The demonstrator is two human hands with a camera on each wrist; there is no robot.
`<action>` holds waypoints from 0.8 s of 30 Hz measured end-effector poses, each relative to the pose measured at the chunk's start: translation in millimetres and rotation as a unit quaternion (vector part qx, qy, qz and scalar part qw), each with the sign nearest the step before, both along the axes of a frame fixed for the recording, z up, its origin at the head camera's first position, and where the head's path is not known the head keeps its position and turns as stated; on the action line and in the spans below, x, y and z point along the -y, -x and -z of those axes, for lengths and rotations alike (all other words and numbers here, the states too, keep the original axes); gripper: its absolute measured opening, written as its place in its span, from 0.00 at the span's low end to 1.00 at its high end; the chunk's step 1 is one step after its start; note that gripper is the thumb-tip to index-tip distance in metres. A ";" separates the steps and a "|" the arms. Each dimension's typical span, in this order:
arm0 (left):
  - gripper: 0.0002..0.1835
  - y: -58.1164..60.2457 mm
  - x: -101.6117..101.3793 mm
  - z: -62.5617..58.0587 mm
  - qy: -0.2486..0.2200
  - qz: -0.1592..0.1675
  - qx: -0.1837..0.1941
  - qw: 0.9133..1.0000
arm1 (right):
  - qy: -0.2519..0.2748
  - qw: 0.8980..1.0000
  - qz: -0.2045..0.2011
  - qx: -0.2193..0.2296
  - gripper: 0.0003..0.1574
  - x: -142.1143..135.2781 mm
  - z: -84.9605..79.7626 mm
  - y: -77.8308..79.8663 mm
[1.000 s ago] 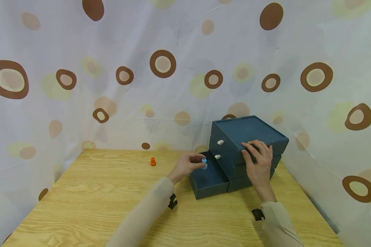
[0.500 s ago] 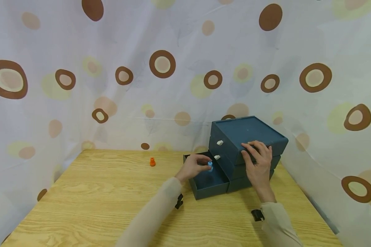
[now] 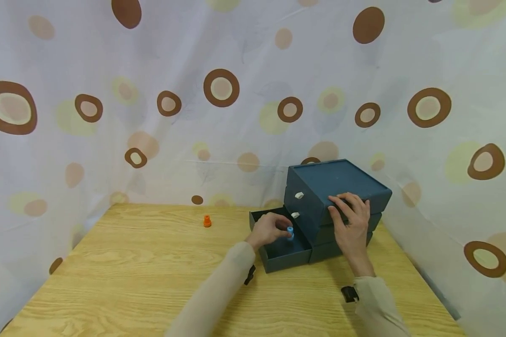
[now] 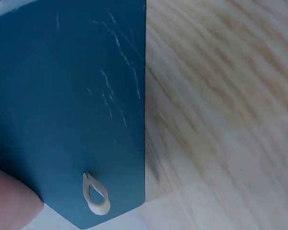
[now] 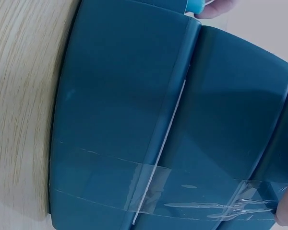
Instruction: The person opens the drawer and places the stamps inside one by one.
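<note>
In the head view my left hand [image 3: 270, 230] pinches a small light-blue stepped plug [image 3: 290, 233] between thumb and fingers. It is over the pulled-out bottom drawer [image 3: 287, 262] of a dark-blue drawer unit [image 3: 337, 180]; whether the plug touches the drawer floor cannot be told. My right hand [image 3: 351, 222] rests against the unit's near upper edge, fingertips on its top and thumb on the side. A pale loop handle [image 4: 97, 195] on a blue drawer front shows in the left wrist view. Part of the blue plug [image 5: 196, 5] peeks in at the top of the right wrist view.
An orange stepped plug [image 3: 207, 221] stands on the wooden table [image 3: 152, 262], left of the drawer. The two upper drawers, with white handles [image 3: 299, 195], are closed. A patterned curtain [image 3: 244, 131] hangs behind. Clear tape [image 5: 211, 201] crosses the unit's side.
My left hand has carried the blue plug right and slightly toward me, lower over the drawer. The right hand stays put on the unit.
</note>
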State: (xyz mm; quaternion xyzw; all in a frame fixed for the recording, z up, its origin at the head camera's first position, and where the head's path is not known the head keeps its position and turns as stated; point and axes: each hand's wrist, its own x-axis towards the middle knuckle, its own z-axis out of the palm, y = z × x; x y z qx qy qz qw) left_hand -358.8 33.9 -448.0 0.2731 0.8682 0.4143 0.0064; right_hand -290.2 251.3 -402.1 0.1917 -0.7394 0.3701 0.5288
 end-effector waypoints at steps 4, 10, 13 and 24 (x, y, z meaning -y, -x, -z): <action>0.11 -1.5 -0.6 0.8 0.041 0.006 -0.001 0.999 | -0.003 1.000 0.000 0.000 0.15 1.8 1.1 -0.3; 0.11 -2.9 -1.1 -3.3 0.088 0.020 -0.024 0.996 | 0.005 1.000 0.001 0.000 0.15 1.1 0.4 -0.3; 0.11 -3.6 -1.7 -3.5 0.101 0.014 -0.034 0.994 | 0.005 1.000 0.000 0.004 0.15 1.0 0.6 -0.2; 0.18 -4.4 -2.3 0.1 0.105 0.006 -0.049 0.993 | 0.005 1.000 -0.001 0.000 0.14 1.7 1.2 1.7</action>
